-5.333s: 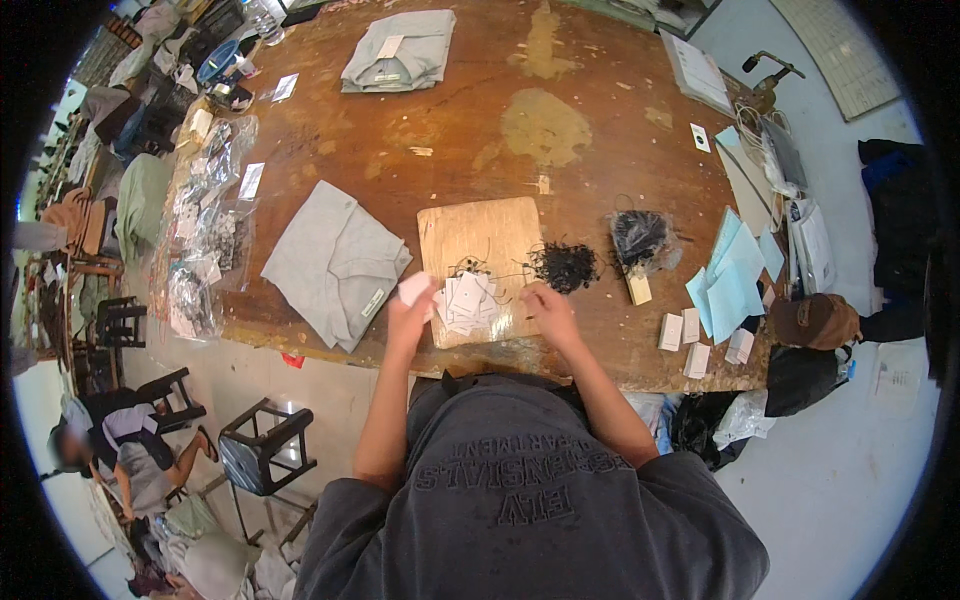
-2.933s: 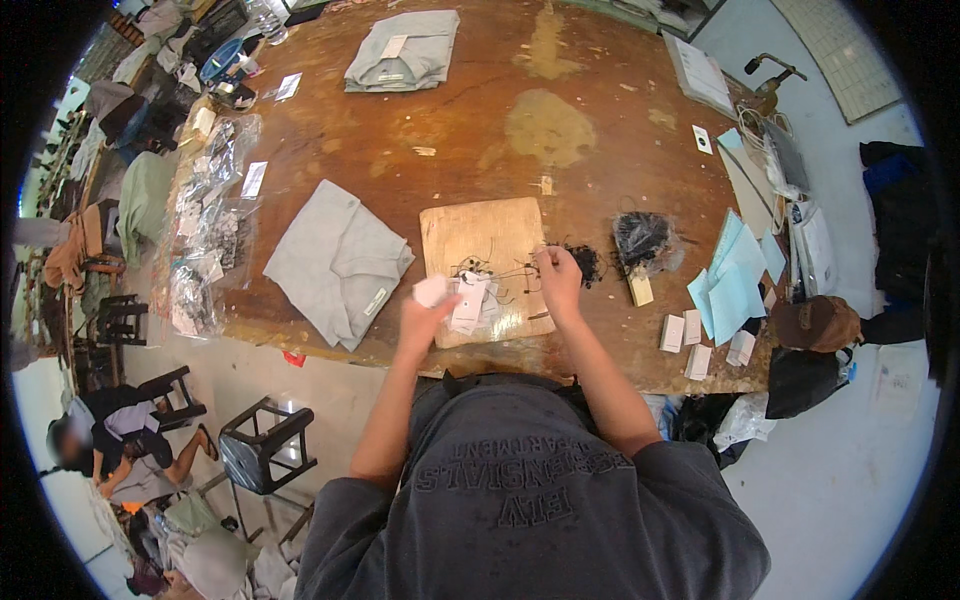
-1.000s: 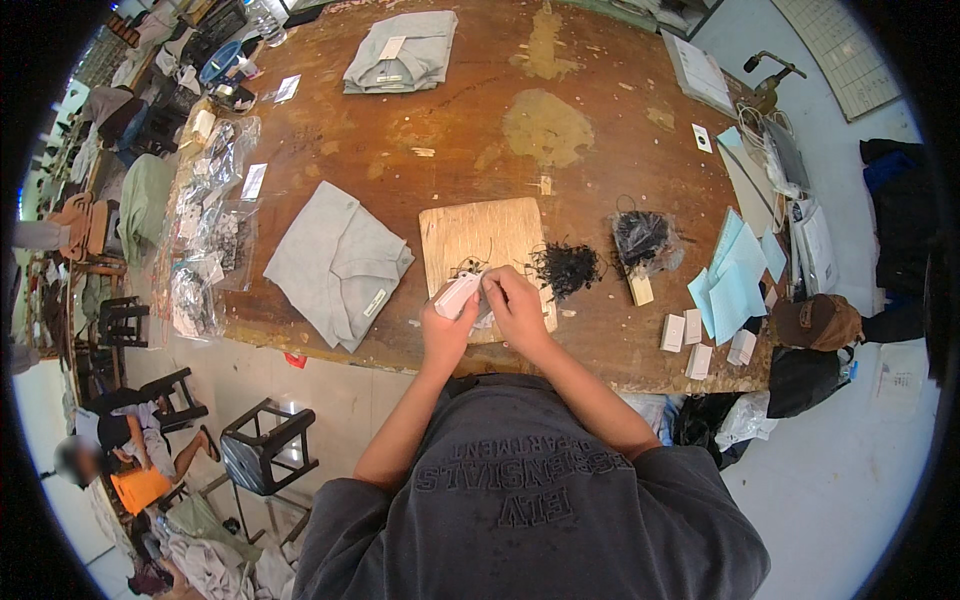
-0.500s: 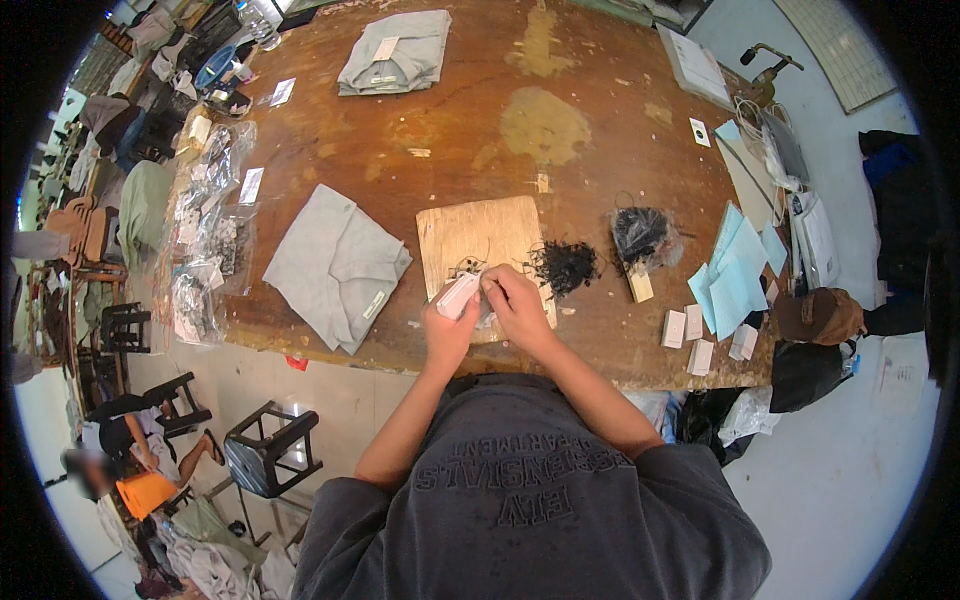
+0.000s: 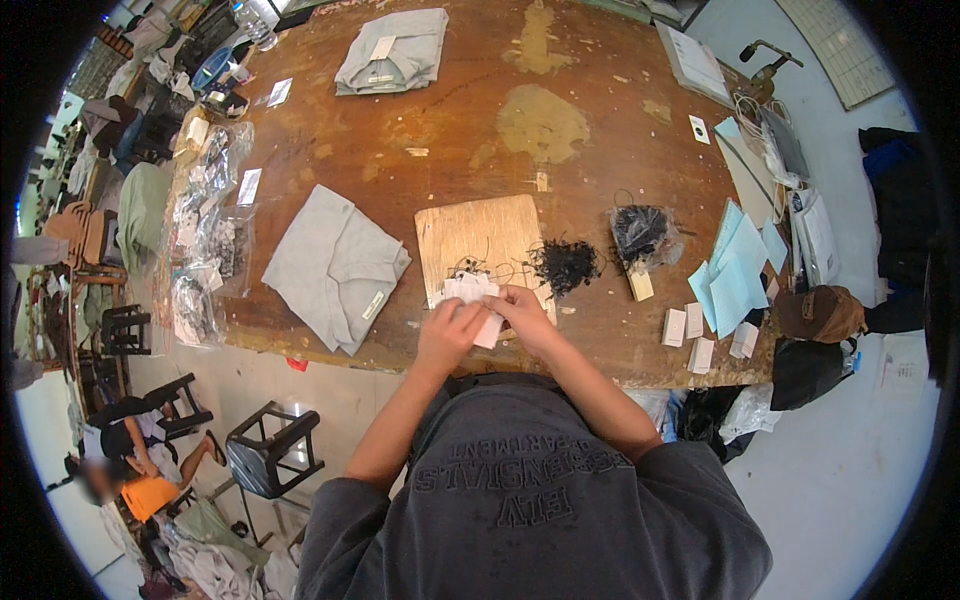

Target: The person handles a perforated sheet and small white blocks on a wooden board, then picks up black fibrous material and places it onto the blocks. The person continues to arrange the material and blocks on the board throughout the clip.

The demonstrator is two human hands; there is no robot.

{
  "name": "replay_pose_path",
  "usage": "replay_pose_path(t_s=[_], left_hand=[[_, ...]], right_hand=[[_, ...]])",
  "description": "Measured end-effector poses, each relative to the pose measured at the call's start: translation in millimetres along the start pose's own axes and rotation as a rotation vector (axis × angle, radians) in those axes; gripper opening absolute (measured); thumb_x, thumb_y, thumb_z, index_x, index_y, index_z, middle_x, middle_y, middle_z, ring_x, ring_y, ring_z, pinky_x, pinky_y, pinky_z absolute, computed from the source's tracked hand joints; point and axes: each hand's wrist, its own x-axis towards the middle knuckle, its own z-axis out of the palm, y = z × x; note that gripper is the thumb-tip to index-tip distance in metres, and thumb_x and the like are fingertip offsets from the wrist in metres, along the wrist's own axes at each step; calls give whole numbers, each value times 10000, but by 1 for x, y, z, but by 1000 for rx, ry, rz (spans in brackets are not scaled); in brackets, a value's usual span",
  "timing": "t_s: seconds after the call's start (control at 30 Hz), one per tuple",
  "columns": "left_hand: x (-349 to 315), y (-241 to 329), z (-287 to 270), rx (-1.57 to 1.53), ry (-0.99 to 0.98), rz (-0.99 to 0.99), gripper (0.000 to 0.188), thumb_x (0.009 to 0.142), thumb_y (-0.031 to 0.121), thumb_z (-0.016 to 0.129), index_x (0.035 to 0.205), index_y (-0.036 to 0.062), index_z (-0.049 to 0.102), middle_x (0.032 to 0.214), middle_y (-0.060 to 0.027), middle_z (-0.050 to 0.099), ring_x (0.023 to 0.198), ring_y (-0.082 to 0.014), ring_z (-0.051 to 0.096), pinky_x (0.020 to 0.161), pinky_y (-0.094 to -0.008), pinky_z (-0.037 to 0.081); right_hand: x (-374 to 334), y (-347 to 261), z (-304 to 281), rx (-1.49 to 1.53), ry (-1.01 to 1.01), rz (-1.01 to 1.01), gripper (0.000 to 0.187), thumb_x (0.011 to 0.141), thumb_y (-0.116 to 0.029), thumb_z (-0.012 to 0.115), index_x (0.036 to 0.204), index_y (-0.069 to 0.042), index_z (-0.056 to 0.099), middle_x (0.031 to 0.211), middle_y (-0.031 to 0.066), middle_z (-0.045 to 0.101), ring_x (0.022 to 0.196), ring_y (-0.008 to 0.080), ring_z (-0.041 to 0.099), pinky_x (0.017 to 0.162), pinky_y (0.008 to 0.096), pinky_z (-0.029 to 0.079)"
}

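Observation:
At the near edge of a worn brown table, my left hand (image 5: 448,332) is closed on a bunch of pale hang tags (image 5: 470,290). My right hand (image 5: 522,312) pinches the right side of the same bunch. The tags are fanned out unevenly, and dark strings (image 5: 470,268) show at their far ends. Beneath lies a light wooden board (image 5: 475,230). Just right of my hands is a tangled heap of black strings (image 5: 566,268). A folded grey garment (image 5: 335,265) with a small label rests to the left.
Another folded grey garment (image 5: 392,50) with a tag lies at the far side. Plastic bags (image 5: 215,225) line the left edge. To the right are a bag of black strings (image 5: 640,232), small tag stacks (image 5: 674,326), blue papers (image 5: 728,285) and a brown cap (image 5: 822,314).
The tags, held in a neat stack before, are now spread out between both hands. My left hand has turned over them, and my right hand has shifted slightly right.

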Motion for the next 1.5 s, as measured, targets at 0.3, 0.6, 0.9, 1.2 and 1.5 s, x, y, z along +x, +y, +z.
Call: replay_pose_path(t_s=[0.3,0.6,0.9,1.2,1.5], left_hand=[[-24,-38,52,-1091,44,-1211,177,861,83,624,974,-53,635,835,-71,661,782,-190,660,686,-333,531],[-32,-52,35,-1245,279,-1346,280,950,173,554,1118,-49,583,992,-98,652,887,-170,651,751,-299,525],[-14,-15,36,-1386,92,-1278,326,900,111,639,1190,-8,550,1073,-79,638,941,-170,636,789,-296,528],[-13,8,44,-1894,180,-1353,260,929,133,593,1174,60,544,1046,-79,629,920,-211,639,747,-367,548],[-3,-18,29,-1522,166,-1510,322,851,88,600,1156,-6,552,1019,-106,638,932,-234,650,767,-335,537]], right_hand=[[32,17,-80,-1037,458,-434,181,830,-134,605,907,27,635,854,190,664,770,292,664,676,369,525],[38,48,-72,-1604,168,-660,110,758,-30,568,856,21,561,903,152,614,879,275,620,697,353,529],[18,-2,-35,-529,209,-560,142,848,41,574,965,-3,641,944,59,608,790,97,591,680,215,466],[-4,-9,-5,-720,149,-628,157,841,-43,636,998,-29,642,978,144,630,831,260,641,737,356,514],[0,-13,-33,504,177,-582,286,897,-90,598,643,-37,478,669,15,504,613,131,490,594,269,443]])
